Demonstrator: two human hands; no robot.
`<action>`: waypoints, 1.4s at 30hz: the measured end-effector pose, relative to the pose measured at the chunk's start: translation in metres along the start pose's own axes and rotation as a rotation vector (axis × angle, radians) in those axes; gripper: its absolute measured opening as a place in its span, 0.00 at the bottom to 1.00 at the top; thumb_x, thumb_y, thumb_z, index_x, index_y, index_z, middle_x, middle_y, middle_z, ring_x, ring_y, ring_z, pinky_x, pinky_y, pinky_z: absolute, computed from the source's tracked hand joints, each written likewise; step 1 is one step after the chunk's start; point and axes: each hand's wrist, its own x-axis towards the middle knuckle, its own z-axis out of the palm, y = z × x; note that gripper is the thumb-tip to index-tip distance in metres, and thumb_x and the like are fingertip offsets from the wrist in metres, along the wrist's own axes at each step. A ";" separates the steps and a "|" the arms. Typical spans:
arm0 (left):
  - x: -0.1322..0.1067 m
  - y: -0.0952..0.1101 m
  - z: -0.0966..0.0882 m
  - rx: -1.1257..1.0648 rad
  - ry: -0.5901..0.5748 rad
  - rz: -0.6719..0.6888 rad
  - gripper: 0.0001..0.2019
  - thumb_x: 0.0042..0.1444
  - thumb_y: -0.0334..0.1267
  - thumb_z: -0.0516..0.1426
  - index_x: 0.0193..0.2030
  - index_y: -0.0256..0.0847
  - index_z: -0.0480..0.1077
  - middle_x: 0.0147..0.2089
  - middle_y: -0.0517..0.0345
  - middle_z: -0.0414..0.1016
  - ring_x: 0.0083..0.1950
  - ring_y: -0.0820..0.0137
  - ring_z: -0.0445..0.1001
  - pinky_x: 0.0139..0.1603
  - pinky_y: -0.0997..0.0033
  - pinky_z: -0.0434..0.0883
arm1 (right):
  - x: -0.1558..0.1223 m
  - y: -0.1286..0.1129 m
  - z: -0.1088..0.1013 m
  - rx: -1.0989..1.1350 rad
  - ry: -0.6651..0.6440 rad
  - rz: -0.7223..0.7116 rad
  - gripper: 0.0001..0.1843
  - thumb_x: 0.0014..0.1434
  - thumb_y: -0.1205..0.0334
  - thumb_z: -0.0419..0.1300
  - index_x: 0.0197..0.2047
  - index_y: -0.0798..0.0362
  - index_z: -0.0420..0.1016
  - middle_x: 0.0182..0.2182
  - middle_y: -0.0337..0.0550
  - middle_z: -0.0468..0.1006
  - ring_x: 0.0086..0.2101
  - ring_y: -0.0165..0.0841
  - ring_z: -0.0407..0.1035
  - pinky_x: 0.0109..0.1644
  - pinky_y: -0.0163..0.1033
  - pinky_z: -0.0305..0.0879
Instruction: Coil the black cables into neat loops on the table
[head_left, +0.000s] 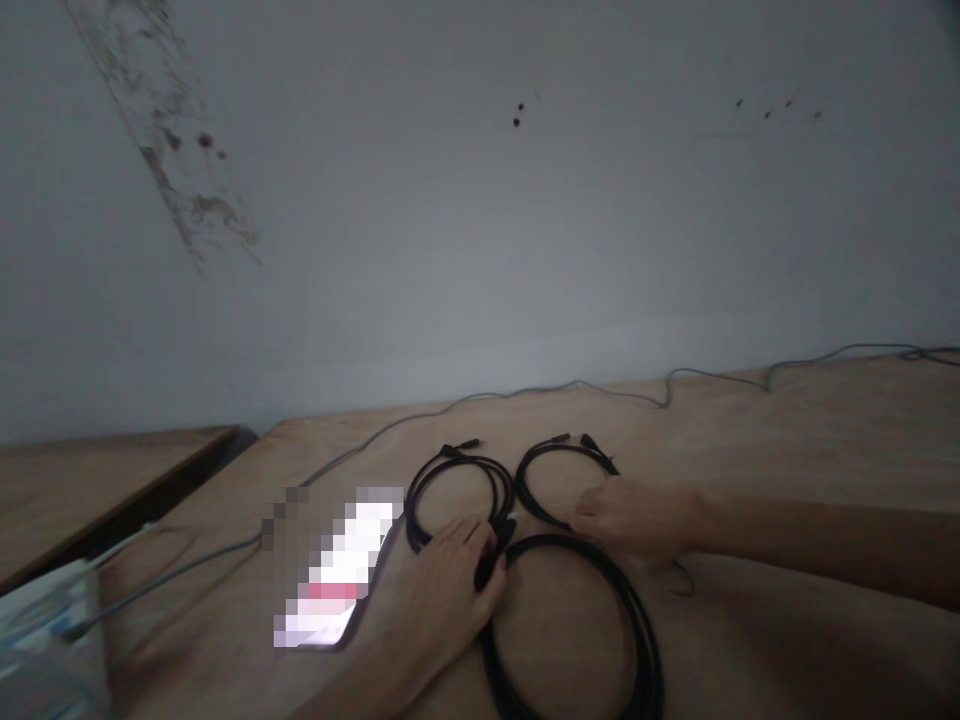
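Three coils of black cable lie on the wooden table. My left hand (454,575) is closed around a black plug-like cable end (491,568), thumb and fingers on either side, where the left coil (412,505) meets the large front coil (646,640). My right hand (626,518) rests over the near right side of the right coil (529,465), its fingers curled down onto the cable; the fingertips are partly hidden. Small black connectors (589,442) stick out at the far side of the right coil, and another connector (469,443) tops the left one.
A lit phone (341,570), its screen blurred out, lies left of my left hand. One thin grey cable (360,447) runs along the wall to a white box (52,620) at the left edge. A gap (217,460) separates the table from another wooden surface (97,475).
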 end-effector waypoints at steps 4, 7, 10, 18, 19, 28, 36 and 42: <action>0.000 0.000 0.000 0.003 -0.008 -0.003 0.05 0.65 0.38 0.54 0.40 0.42 0.70 0.41 0.54 0.76 0.44 0.60 0.75 0.45 0.60 0.70 | 0.009 -0.004 -0.003 0.389 -0.042 0.321 0.06 0.54 0.71 0.58 0.35 0.57 0.76 0.29 0.43 0.76 0.29 0.33 0.67 0.30 0.35 0.58; 0.000 -0.001 0.001 0.010 -0.003 0.010 0.05 0.65 0.37 0.53 0.39 0.41 0.69 0.41 0.53 0.75 0.44 0.60 0.74 0.43 0.62 0.70 | 0.016 -0.002 0.000 0.606 -0.081 0.580 0.04 0.47 0.73 0.59 0.27 0.55 0.72 0.23 0.36 0.69 0.25 0.30 0.62 0.26 0.33 0.52; 0.000 -0.001 0.001 0.003 -0.002 0.023 0.05 0.65 0.37 0.53 0.39 0.42 0.69 0.41 0.54 0.75 0.43 0.60 0.74 0.43 0.62 0.70 | 0.022 0.000 0.003 0.691 -0.106 0.702 0.06 0.48 0.69 0.58 0.21 0.54 0.69 0.17 0.34 0.63 0.20 0.28 0.58 0.22 0.32 0.48; 0.001 -0.001 0.003 0.024 0.003 0.016 0.05 0.64 0.38 0.54 0.40 0.41 0.70 0.43 0.51 0.76 0.46 0.57 0.75 0.44 0.60 0.71 | 0.022 0.000 0.009 0.769 -0.142 0.808 0.12 0.51 0.64 0.57 0.18 0.54 0.69 0.13 0.35 0.64 0.15 0.27 0.57 0.18 0.32 0.49; 0.001 -0.002 0.003 0.022 0.008 0.015 0.05 0.64 0.38 0.54 0.40 0.42 0.70 0.43 0.51 0.76 0.46 0.57 0.75 0.43 0.60 0.71 | 0.020 0.001 0.008 0.747 -0.132 0.797 0.12 0.51 0.63 0.58 0.17 0.54 0.69 0.13 0.35 0.64 0.15 0.27 0.58 0.19 0.32 0.49; 0.000 0.000 0.001 0.005 0.008 0.010 0.05 0.65 0.37 0.54 0.38 0.42 0.69 0.41 0.53 0.75 0.44 0.59 0.75 0.43 0.62 0.70 | -0.008 0.008 -0.016 0.350 0.081 0.293 0.15 0.54 0.70 0.59 0.45 0.54 0.78 0.37 0.46 0.79 0.36 0.36 0.70 0.39 0.37 0.63; 0.001 0.005 -0.005 0.015 -0.023 0.000 0.06 0.64 0.38 0.54 0.41 0.42 0.71 0.43 0.52 0.77 0.45 0.58 0.76 0.46 0.59 0.71 | -0.016 0.011 -0.001 -0.234 0.131 -0.262 0.13 0.71 0.68 0.53 0.52 0.53 0.76 0.39 0.48 0.78 0.39 0.39 0.68 0.33 0.41 0.59; 0.001 0.006 -0.005 0.023 -0.015 0.005 0.06 0.64 0.37 0.54 0.42 0.41 0.71 0.43 0.51 0.77 0.46 0.57 0.76 0.47 0.58 0.72 | -0.009 0.007 0.011 -0.266 0.057 -0.303 0.13 0.71 0.72 0.53 0.38 0.58 0.78 0.33 0.47 0.77 0.37 0.38 0.68 0.31 0.42 0.58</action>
